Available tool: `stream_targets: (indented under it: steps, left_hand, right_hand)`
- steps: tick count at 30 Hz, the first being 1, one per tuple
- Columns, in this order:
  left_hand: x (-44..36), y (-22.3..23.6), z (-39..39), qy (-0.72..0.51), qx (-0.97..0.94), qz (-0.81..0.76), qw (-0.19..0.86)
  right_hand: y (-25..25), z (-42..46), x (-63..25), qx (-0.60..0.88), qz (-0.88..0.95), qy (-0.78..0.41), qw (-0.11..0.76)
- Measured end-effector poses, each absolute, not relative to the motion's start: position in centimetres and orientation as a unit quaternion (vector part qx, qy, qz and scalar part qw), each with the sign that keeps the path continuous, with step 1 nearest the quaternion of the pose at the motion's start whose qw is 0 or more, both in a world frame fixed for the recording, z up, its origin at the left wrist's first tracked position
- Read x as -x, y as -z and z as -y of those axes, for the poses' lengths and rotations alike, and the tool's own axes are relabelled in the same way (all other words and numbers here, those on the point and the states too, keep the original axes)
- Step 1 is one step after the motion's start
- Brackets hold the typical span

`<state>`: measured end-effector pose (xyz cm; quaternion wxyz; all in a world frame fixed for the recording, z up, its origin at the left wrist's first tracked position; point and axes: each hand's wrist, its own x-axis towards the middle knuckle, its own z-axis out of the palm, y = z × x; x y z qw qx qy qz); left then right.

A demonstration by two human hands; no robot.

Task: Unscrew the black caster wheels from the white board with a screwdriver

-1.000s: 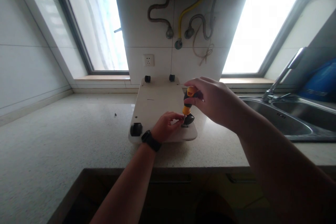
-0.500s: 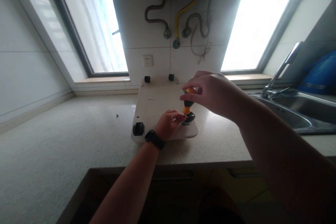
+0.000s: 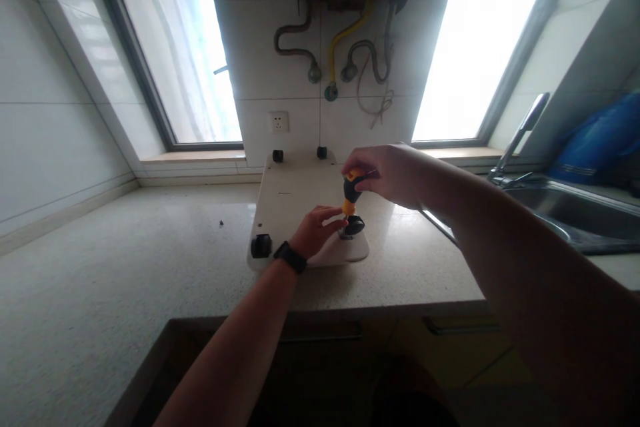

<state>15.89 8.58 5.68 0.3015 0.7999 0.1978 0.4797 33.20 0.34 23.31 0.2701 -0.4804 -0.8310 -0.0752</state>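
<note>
My right hand (image 3: pixel 376 170) is closed round the black-and-yellow handle of a short screwdriver (image 3: pixel 351 190), held upright with its tip down. Under it, a black caster (image 3: pixel 355 226) sits at the near right corner of a white rounded board (image 3: pixel 287 213). My left hand (image 3: pixel 316 232) reaches in from the left, thumb and fingers pinched beside the screwdriver's tip at the caster's mounting plate; what they grip is too small to make out. Another black caster (image 3: pixel 261 246) is at the near left corner. Two more, a far left caster (image 3: pixel 278 156) and a far right caster (image 3: pixel 322 153), stand along the back.
A tiny dark metal piece (image 3: pixel 221 223) lies on the speckled countertop (image 3: pixel 150 247), left of the board. To the right is a steel sink (image 3: pixel 543 227) with a faucet (image 3: pixel 517 140). Pipes (image 3: pixel 295 51) and a socket (image 3: pixel 279 121) are on the wall behind.
The view has shifted a little. My right hand has turned about the screwdriver's handle, its fingers curling further round it. My left fingers stay by the tip at the same caster.
</note>
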Motion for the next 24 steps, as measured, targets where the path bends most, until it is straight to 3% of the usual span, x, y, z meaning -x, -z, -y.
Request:
stream_targets:
  steps: [6, 18, 24]
  left_hand:
    - [-16.3, -5.3, -8.7, -0.480, -0.772, -0.187, 0.373]
    - [-16.0, -5.6, -8.2, -0.482, -0.767, -0.224, 0.360]
    - [-16.1, -5.6, -8.3, -0.490, -0.758, -0.247, 0.352]
  right_hand:
    - [-23.5, -0.2, -33.2, 0.457, 0.849, 0.007, 0.266]
    - [-22.3, 1.5, -30.2, 0.509, 0.804, 0.149, 0.269]
    - [-22.3, 1.6, -30.2, 0.540, 0.782, 0.112, 0.292]
